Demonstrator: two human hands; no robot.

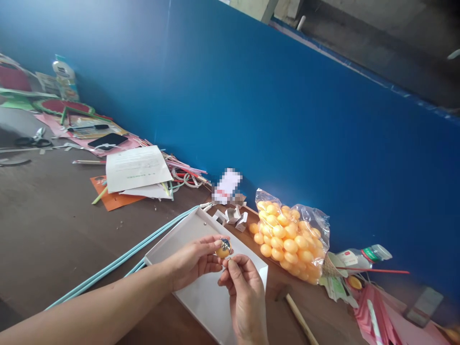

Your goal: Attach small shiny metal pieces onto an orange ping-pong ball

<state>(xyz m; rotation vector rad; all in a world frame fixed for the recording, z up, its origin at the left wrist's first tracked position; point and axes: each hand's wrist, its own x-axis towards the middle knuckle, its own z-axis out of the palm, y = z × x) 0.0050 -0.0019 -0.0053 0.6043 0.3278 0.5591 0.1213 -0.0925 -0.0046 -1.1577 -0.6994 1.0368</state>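
Observation:
My left hand (194,261) pinches a small orange ball (223,249) with a dark, glittery patch on top. It holds the ball above a shallow white box lid (212,297). My right hand (246,297) is just below and right of the ball. Its fingertips are pressed together at the ball's lower edge, and what they hold is too small to see. A clear plastic bag of several orange balls (291,239) lies to the right on the brown table (46,230).
Light blue straws (118,262) run along the lid's left side. Small folded silver paper pieces (232,216) lie behind it. White sheets on orange paper (134,170), scissors (34,140), a phone (108,141), a glue bottle (359,258) and a wooden stick (300,318) lie around. A blue wall (269,110) backs the table.

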